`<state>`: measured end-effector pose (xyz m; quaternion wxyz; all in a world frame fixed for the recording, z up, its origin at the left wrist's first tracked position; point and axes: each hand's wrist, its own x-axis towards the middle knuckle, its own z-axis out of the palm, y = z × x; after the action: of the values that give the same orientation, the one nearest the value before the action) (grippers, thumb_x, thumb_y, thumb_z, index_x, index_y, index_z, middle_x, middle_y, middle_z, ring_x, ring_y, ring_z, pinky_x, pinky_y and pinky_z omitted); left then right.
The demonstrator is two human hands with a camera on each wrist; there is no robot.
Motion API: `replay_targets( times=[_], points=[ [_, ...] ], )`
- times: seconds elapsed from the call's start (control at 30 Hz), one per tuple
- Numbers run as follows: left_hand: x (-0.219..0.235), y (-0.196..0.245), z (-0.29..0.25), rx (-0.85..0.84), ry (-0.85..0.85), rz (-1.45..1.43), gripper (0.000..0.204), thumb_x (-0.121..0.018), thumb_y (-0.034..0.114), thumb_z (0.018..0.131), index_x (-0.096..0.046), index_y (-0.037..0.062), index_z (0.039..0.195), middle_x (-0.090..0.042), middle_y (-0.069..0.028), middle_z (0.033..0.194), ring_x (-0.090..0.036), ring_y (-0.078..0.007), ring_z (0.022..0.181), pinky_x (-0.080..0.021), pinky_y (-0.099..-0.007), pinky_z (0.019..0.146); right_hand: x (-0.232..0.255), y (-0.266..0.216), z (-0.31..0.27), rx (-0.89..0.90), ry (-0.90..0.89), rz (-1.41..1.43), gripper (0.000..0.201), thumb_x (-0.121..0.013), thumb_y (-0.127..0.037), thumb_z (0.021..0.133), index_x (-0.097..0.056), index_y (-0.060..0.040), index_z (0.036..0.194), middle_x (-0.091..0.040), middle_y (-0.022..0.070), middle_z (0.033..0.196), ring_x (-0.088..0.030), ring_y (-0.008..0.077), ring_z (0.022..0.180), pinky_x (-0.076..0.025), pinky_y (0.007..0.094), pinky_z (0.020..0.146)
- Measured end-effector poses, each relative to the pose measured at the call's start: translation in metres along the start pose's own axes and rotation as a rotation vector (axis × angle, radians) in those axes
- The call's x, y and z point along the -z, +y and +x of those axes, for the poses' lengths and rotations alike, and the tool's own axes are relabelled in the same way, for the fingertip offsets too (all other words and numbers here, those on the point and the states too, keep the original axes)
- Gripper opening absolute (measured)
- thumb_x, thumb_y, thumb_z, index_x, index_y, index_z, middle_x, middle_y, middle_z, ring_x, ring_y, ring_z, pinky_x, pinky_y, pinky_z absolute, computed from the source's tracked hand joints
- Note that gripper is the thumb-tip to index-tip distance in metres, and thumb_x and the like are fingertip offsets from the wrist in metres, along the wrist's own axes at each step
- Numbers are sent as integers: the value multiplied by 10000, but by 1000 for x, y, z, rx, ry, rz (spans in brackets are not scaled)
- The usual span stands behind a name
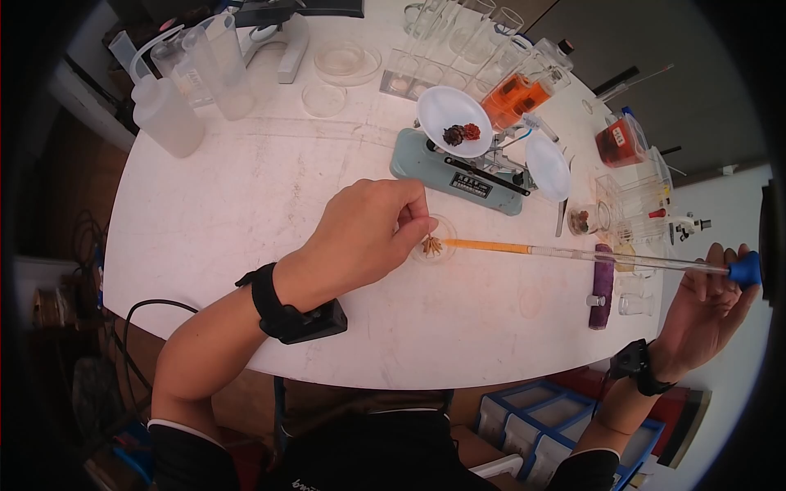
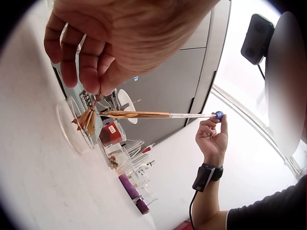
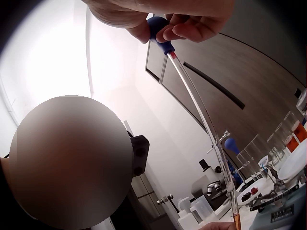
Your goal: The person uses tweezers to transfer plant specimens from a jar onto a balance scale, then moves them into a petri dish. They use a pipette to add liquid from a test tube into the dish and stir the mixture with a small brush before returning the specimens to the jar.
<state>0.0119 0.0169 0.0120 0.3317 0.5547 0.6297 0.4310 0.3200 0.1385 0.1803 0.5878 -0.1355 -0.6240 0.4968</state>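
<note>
Between thumb and fingertips, my left hand (image 1: 352,233) pinches the thin stem of a dried brown plant piece (image 2: 86,121) with splayed, petal-like parts. It is over a small clear petri dish (image 2: 68,129), close above the dish in the left wrist view. My right hand (image 1: 711,307) is raised at the far right, its fingers gripping the blue rubber bulb (image 3: 159,34) of a long glass dropper pipette (image 1: 565,254). Orange liquid (image 1: 487,245) fills the lower part of the tube. The pipette lies slanted, its tip right at the plant piece.
Behind the dish stands a green balance (image 1: 458,180) with dark and red bits on one white pan (image 1: 442,102). Test tubes (image 1: 475,37) and orange-filled vessels (image 1: 516,94) are at the back. A wash bottle (image 1: 168,119) stands left; a purple roll (image 1: 602,286) and glassware lie right.
</note>
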Motion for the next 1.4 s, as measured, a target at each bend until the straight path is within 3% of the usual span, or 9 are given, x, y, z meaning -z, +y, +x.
replay_targets(
  times=[0.57, 0.87, 1.4],
  points=[
    [0, 0, 0, 13, 6, 3, 201, -669, 149, 902, -592, 6, 783, -614, -55, 690, -502, -132, 617, -421, -284, 585, 3, -2, 1, -4, -15, 11, 436, -531, -268, 1007, -413, 67, 1260, -449, 15, 878, -366, 93, 741, -343, 212, 596],
    [-1, -1, 0, 7, 15, 1, 205, -672, 147, 898, -586, 7, 775, -610, -58, 687, -502, -138, 618, -427, -287, 590, 5, -3, 3, -19, -54, 15, 430, -532, -275, 1008, -414, 54, 1259, -445, 0, 794, -358, 85, 729, -327, 206, 592],
    [-2, -4, 1, 4, 20, -12, 193, -668, 131, 898, -584, 2, 781, -601, -53, 685, -496, -132, 611, -425, -282, 586, -7, 2, 2, -8, 26, 25, 436, -522, -281, 1012, -443, 73, 1254, -423, 7, 803, -348, 76, 714, -329, 197, 586]
  ],
)
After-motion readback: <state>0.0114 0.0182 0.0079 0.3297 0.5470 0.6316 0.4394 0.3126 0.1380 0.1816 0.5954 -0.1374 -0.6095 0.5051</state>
